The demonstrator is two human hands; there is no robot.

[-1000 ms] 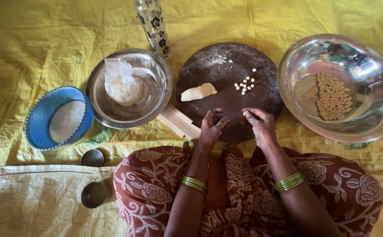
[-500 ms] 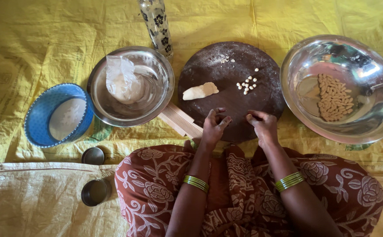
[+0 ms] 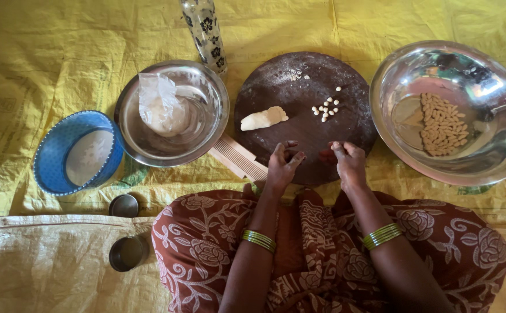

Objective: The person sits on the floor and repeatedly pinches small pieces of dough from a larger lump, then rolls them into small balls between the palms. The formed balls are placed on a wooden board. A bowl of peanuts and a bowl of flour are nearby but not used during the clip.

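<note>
The person sits cross-legged on a yellow floor sheet (image 3: 61, 46), with the dark round wooden board (image 3: 299, 110) set directly in front of the knees so both hands reach it without stretching.

1. Left hand (image 3: 280, 165): positioned over the near edge of the board, fingers curled inward with thumb and fingertips drawn together. Whether a bit of dough is pinched there cannot be told; the contact area is too small and shaded.
2. Right hand (image 3: 350, 162): positioned at the near edge of the board, just beside the left hand but apart from it, fingertips bent down toward the wood. No grasped object is visible.
3. Dough lump (image 3: 263, 118): lies on the board, left of centre, beyond the left fingertips and not touching them.
4. Small dough pieces (image 3: 326, 108): a loose cluster near the board's centre, beyond both hands and clear of the fingers.

Supporting items appear arranged by use. The large steel bowl (image 3: 496, 150) on the right holds a pile of shaped pieces (image 3: 442, 123), within reach of the right hand. The steel bowl (image 3: 206, 98) on the left contains a clear plastic bag (image 3: 159, 105). A ridged wooden block (image 3: 238, 157) lies between that bowl and the board, near the left hand. A blue sieve (image 3: 53, 168) stands further left.
</note>
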